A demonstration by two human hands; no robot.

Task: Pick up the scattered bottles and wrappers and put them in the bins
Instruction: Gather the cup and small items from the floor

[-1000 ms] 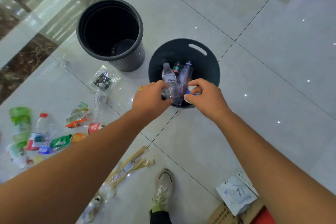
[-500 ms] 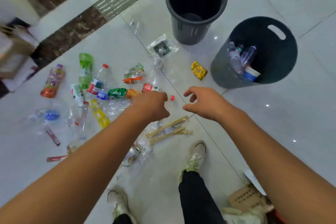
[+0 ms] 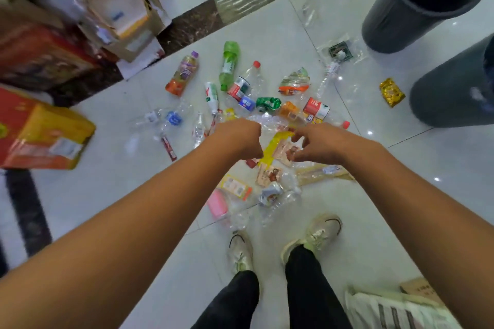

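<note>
Several bottles and wrappers lie scattered on the white tiled floor, among them a green bottle (image 3: 229, 64), an orange juice bottle (image 3: 182, 73), crushed clear bottles and a gold wrapper (image 3: 391, 91). My left hand (image 3: 240, 139) hovers over the pile with its fingers curled under, and nothing shows in it. My right hand (image 3: 318, 144) is beside it, fingers spread and bent downward, just above a yellow wrapper (image 3: 275, 145) and some pale snack wrappers. A tall dark bin (image 3: 395, 21) stands at the upper right. A second dark bin (image 3: 449, 93) is cut off by the right edge.
Cardboard boxes stand at the left: a red and yellow one (image 3: 40, 136) and an open one (image 3: 117, 13) against the wall. My two shoes (image 3: 240, 251) (image 3: 315, 235) stand just behind the pile. A printed bag (image 3: 395, 310) lies at the bottom right.
Both hands left the bin holding the bottles and swung left and down over the litter pile. The view turned, so the bins now sit at the right edge.
</note>
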